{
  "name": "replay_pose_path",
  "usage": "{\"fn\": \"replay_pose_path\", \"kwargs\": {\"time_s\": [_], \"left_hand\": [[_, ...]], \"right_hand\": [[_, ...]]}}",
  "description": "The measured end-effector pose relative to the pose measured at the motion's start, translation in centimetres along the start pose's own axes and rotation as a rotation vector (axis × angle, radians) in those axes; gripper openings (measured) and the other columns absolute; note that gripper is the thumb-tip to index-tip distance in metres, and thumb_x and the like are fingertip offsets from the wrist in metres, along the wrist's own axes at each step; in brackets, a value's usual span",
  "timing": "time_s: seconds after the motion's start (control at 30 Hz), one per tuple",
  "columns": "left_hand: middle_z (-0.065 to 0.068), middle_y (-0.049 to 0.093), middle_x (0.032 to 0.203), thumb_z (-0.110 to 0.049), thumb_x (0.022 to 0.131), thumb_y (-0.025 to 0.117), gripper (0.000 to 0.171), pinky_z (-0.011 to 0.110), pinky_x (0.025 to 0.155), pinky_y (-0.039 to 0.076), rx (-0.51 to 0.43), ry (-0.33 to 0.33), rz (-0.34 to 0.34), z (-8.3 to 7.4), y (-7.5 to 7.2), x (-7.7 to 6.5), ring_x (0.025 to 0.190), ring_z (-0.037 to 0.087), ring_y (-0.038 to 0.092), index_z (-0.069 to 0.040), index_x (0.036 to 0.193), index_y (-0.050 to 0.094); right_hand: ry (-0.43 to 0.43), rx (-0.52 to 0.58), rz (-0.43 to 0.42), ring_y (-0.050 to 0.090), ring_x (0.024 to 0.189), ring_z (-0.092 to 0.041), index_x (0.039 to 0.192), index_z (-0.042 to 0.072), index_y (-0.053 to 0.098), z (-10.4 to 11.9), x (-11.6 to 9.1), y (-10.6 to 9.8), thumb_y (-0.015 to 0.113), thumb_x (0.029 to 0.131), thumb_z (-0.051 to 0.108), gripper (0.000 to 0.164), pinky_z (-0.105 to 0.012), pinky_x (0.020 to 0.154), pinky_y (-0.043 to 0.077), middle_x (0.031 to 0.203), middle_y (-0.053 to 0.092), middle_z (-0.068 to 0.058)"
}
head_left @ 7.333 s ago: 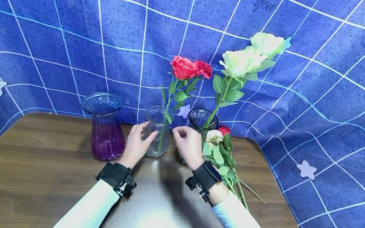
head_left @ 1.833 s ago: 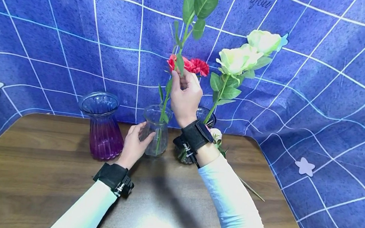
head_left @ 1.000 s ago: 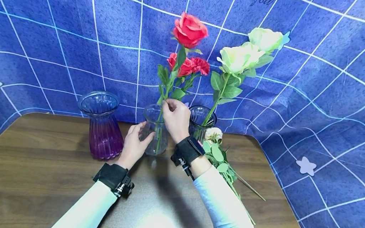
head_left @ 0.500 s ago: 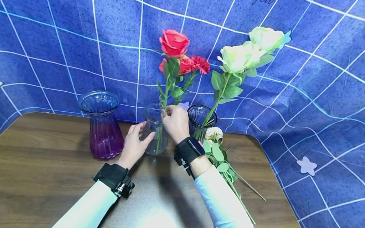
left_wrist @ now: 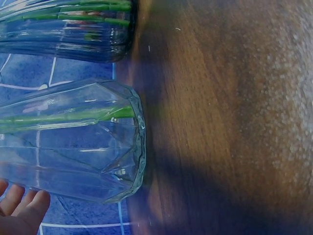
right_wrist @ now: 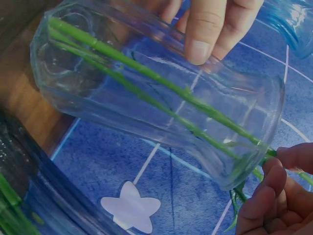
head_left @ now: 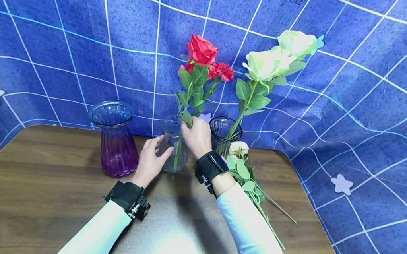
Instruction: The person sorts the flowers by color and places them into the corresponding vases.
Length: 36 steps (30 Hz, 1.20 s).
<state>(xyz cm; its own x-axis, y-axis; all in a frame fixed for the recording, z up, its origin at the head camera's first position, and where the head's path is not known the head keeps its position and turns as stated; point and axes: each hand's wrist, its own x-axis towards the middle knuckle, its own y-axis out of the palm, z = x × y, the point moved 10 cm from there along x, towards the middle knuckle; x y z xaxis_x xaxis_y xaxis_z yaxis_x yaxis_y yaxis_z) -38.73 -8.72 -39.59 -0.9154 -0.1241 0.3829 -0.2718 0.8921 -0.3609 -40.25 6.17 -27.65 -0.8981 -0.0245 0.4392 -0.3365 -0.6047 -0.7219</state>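
Observation:
The left hand (head_left: 149, 158) holds the side of a clear glass vase (head_left: 183, 161), thumb in front and fingers on the far side. At the vase's rim the right hand (head_left: 198, 137) pinches the green stem of a red rose (head_left: 201, 49). In the right wrist view, two green stems (right_wrist: 142, 71) run down inside the vase to its base, and right-hand fingertips (right_wrist: 274, 176) grip just outside the rim. Behind the rose, a red carnation (head_left: 223, 71) and another red bloom are partly hidden. Left fingertips (left_wrist: 41, 198) show beside the glass in the left wrist view.
Left of the clear vase stands a blue-purple vase (head_left: 118, 152). To the right, a dark glass vase (head_left: 221, 124) holds pale green-white roses (head_left: 267, 66). Loose flowers with green stems (head_left: 243, 172) lie on the wooden table (head_left: 58, 195) beside it. A blue patterned cloth (head_left: 133, 14) hangs behind.
The right hand was empty at first, then raised a red rose over the clear vase and lowered its stem inside. Lately the bloom has shifted slightly right. The left hand stays at the vase.

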Motion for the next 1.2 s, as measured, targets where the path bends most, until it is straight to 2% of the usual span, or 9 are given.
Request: {"fn": "replay_pose_path", "kwargs": {"time_s": [0.13, 0.23, 0.37, 0.47, 0.57, 0.7, 0.93, 1.07, 1.2], "left_hand": [[0.021, 0.050, 0.124, -0.024, 0.085, 0.068, 0.055, 0.044, 0.100, 0.045, 0.003, -0.004, 0.003, 0.0, 0.0, 0.0, 0.114, 0.034, 0.053, 0.001, 0.130, 0.049], [0.021, 0.050, 0.124, -0.025, 0.085, 0.068, 0.055, 0.044, 0.099, 0.045, 0.009, -0.001, 0.000, -0.2, -0.2, -0.1, 0.113, 0.035, 0.054, 0.001, 0.130, 0.049], [0.021, 0.050, 0.125, -0.026, 0.085, 0.068, 0.057, 0.044, 0.098, 0.045, 0.016, 0.001, 0.003, -0.3, -0.4, -0.3, 0.111, 0.036, 0.054, 0.001, 0.131, 0.048], [0.021, 0.048, 0.126, -0.027, 0.085, 0.069, 0.059, 0.045, 0.098, 0.045, 0.029, -0.009, 0.016, -0.1, -0.4, -0.5, 0.112, 0.035, 0.053, 0.000, 0.132, 0.046], [0.020, 0.048, 0.125, -0.028, 0.085, 0.069, 0.059, 0.045, 0.096, 0.045, 0.040, -0.017, 0.019, 0.0, -0.6, -0.7, 0.112, 0.034, 0.053, -0.001, 0.133, 0.046], [0.018, 0.050, 0.124, -0.030, 0.085, 0.068, 0.058, 0.045, 0.092, 0.046, 0.059, -0.017, 0.015, -0.1, -0.9, -0.8, 0.112, 0.033, 0.053, -0.002, 0.132, 0.047], [0.018, 0.049, 0.125, -0.033, 0.086, 0.067, 0.057, 0.047, 0.092, 0.047, 0.071, -0.003, 0.005, -0.7, -2.7, -1.7, 0.115, 0.034, 0.052, -0.004, 0.131, 0.047], [0.018, 0.049, 0.127, -0.033, 0.087, 0.066, 0.057, 0.048, 0.091, 0.047, 0.075, 0.001, -0.006, -0.9, -4.0, -2.3, 0.116, 0.035, 0.050, -0.004, 0.132, 0.047], [0.017, 0.051, 0.124, -0.031, 0.086, 0.067, 0.055, 0.047, 0.089, 0.047, 0.085, 0.026, -0.043, -1.4, -5.6, -2.9, 0.112, 0.034, 0.051, -0.004, 0.130, 0.048]], "right_hand": [[-0.004, 0.014, -0.044, 0.052, 0.058, -0.022, 0.055, 0.017, 0.040, -0.4, -0.5, -0.3, 0.062, 0.086, 0.027, 0.039, -0.036, 0.056, 0.043, 0.056, 0.042, 0.002], [-0.021, 0.031, -0.086, 0.052, 0.058, -0.020, 0.055, 0.013, 0.049, -0.6, -1.1, -0.5, 0.063, 0.087, 0.027, 0.038, -0.033, 0.057, 0.043, 0.056, 0.047, 0.002], [-0.047, 0.106, -0.129, 0.061, 0.066, -0.017, 0.076, 0.008, 0.071, -0.9, -2.0, -0.8, 0.064, 0.087, 0.025, 0.021, -0.030, 0.064, 0.048, 0.069, 0.064, -0.003], [-0.048, 0.172, -0.123, 0.062, 0.071, -0.016, 0.090, 0.008, 0.074, -1.2, -2.9, -1.0, 0.064, 0.087, 0.025, 0.020, -0.029, 0.066, 0.050, 0.076, 0.068, -0.005], [-0.045, 0.204, -0.117, 0.061, 0.069, -0.015, 0.090, 0.009, 0.074, -1.9, -3.9, -1.1, 0.065, 0.087, 0.027, 0.020, -0.027, 0.064, 0.048, 0.074, 0.067, -0.004], [-0.042, 0.206, -0.119, 0.058, 0.066, -0.013, 0.086, 0.010, 0.073, -3.5, -5.7, -1.5, 0.065, 0.086, 0.027, 0.019, -0.024, 0.062, 0.047, 0.072, 0.065, -0.002], [-0.043, 0.212, -0.108, 0.058, 0.064, -0.013, 0.084, 0.007, 0.072, -6.6, -8.7, -2.9, 0.067, 0.085, 0.021, 0.015, -0.022, 0.060, 0.047, 0.073, 0.067, -0.005], [-0.017, 0.182, -0.116, 0.058, 0.064, -0.012, 0.085, 0.008, 0.073, -8.9, -10.1, -4.6, 0.068, 0.084, 0.019, 0.012, -0.021, 0.060, 0.047, 0.074, 0.068, -0.005], [0.039, 0.105, -0.150, 0.059, 0.064, -0.013, 0.085, 0.008, 0.073, -11.7, -11.2, -7.0, 0.069, 0.083, 0.018, 0.011, -0.021, 0.060, 0.046, 0.078, 0.070, -0.005]]}}
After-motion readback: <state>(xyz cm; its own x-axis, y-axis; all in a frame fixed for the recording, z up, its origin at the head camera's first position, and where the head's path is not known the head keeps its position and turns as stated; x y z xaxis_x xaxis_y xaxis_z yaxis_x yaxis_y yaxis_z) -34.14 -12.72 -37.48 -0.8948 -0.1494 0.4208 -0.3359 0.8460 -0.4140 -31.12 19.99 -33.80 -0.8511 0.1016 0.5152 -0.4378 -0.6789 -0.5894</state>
